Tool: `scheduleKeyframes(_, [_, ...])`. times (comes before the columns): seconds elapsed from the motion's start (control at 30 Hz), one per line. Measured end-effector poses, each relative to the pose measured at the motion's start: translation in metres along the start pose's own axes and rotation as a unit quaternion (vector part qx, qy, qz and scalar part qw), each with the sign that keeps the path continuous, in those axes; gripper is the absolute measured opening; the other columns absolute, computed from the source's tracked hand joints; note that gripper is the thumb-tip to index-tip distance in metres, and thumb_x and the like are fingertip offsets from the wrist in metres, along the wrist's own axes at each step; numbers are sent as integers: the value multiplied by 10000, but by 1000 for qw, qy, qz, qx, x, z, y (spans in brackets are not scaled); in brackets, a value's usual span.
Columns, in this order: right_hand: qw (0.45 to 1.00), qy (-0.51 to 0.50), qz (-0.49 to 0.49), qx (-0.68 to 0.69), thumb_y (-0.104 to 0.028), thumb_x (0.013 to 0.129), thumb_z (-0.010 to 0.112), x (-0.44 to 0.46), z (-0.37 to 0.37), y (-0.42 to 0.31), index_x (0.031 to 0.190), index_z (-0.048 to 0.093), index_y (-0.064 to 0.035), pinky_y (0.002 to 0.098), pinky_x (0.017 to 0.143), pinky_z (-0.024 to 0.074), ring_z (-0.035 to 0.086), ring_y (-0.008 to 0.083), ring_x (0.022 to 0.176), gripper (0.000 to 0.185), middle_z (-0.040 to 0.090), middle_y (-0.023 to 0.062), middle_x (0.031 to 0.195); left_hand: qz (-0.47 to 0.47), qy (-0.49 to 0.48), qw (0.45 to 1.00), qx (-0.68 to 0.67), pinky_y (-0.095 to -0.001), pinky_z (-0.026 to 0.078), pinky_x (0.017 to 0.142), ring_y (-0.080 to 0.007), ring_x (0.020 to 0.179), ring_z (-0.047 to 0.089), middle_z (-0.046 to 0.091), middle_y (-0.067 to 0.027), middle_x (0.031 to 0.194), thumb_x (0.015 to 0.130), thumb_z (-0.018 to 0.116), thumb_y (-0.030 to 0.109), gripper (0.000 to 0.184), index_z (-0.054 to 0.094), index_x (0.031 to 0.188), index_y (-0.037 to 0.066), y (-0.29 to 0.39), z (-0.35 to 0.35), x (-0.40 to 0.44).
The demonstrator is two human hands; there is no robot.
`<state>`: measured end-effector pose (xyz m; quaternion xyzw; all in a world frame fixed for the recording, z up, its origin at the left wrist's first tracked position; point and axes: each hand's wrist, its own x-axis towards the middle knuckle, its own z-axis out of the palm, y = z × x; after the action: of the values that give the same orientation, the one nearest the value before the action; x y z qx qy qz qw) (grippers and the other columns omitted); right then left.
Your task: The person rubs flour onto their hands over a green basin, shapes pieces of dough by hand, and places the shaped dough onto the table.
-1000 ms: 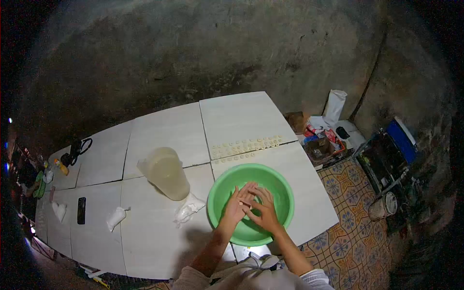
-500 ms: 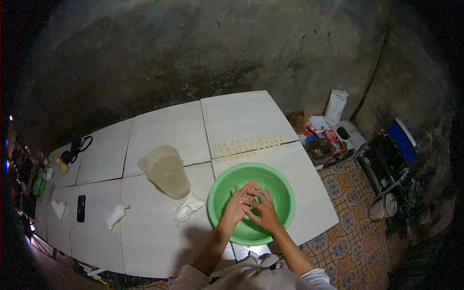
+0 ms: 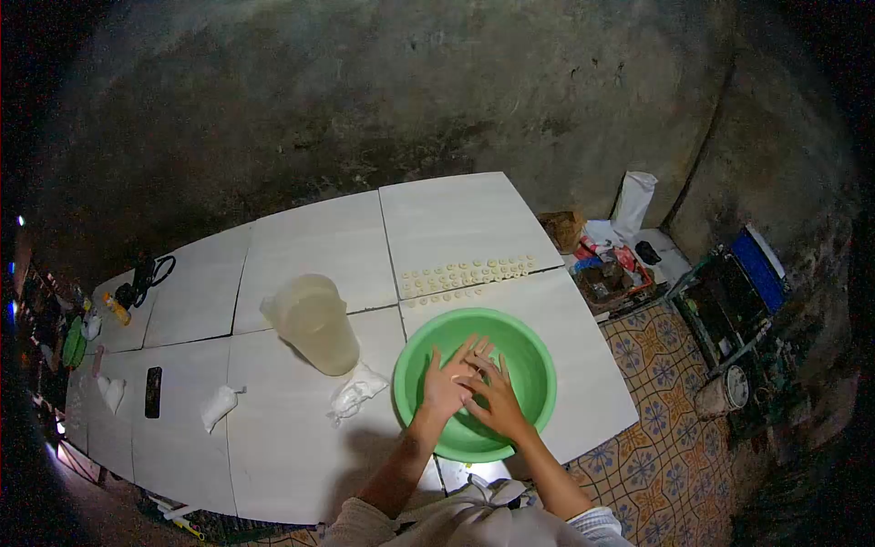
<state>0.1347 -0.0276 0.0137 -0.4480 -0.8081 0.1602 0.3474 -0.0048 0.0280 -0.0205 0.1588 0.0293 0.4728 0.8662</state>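
Observation:
Both hands are over a green basin (image 3: 411, 342) on the white tiled table (image 3: 310, 456). My left hand (image 3: 447, 385) is palm up with its fingers spread. Above its palm, my right hand (image 3: 495, 397) has its fingers apart and fingertips touching the left palm. A small pale piece shows between the hands, partly hidden by the right fingers. Behind the basin lie rows of small pale round pieces (image 3: 465, 273). A translucent pitcher (image 3: 319, 328) stands left of the basin, with a clear bag of white powder (image 3: 357, 392) beside it.
Another white bag (image 3: 221, 407), a black phone (image 3: 154, 392) and a black cable (image 3: 146, 281) lie on the left of the table. At the right are a crate of items (image 3: 606, 278), patterned floor tiles (image 3: 652, 428) and a bucket (image 3: 725, 390).
My left hand's fingers have spread wider. The right hand's fingers have flattened over the left palm, covering more of the small piece seen there before.

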Motion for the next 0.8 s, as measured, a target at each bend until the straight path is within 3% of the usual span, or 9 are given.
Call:
scheduleKeyframes(0.1, [1000,-8,5,-29,-293,816,679,1,-1,-4,1180,634,-191,613,1158,24,314,341,1394,381,426,154,1429,19,-5,999,-49,-390,213,1167,-265,1451,196,199,-142,1579,917,209,724,899,214,1516,53,1,6,-1])
scheduleKeyframes(0.2, [997,19,3,-78,-267,807,690,3,-5,-11,1197,611,-181,670,1127,9,315,344,1395,407,427,140,1436,3,-11,1000,5,-421,163,1177,-260,1467,134,168,-120,1592,904,210,746,920,199,1524,66,1,13,-4])
scheduleKeyframes(0.33, [994,-3,-10,-105,-265,808,688,3,-5,-13,1211,594,-169,676,1124,7,308,349,1397,425,412,141,1451,10,-10,1000,13,-444,150,1175,-250,1467,133,147,-102,1601,874,187,787,960,155,1538,94,3,13,-1])
scheduleKeyframes(0.47, [983,-55,14,-177,-358,861,623,0,-14,-13,1280,555,-182,737,1074,-43,249,356,1423,459,335,126,1513,6,16,1000,3,-450,149,1174,-262,1461,144,146,-98,1602,849,188,816,988,138,1543,115,6,25,-4])
scheduleKeyframes(0.6, [989,-29,7,-146,-350,864,629,2,-12,-16,1319,536,-234,734,1076,-43,221,355,1437,479,323,115,1523,-5,29,997,73,-439,142,1174,-249,1458,140,156,-100,1598,824,171,846,1027,131,1545,116,9,34,-2])
scheduleKeyframes(0.7, [990,-44,-19,-132,-338,854,639,3,-26,-21,1313,540,-242,738,1073,-44,226,358,1436,480,326,113,1520,7,-17,1000,-12,-433,116,1180,-258,1461,129,148,-112,1598,821,165,850,1032,131,1545,116,17,42,0])
scheduleKeyframes(0.8, [983,-35,-29,-179,-333,815,689,9,-35,-20,1283,561,-256,721,1083,-46,207,374,1442,491,289,82,1548,22,-4,999,48,-430,94,1182,-258,1462,126,144,-119,1599,787,164,882,1084,123,1544,107,11,50,1])
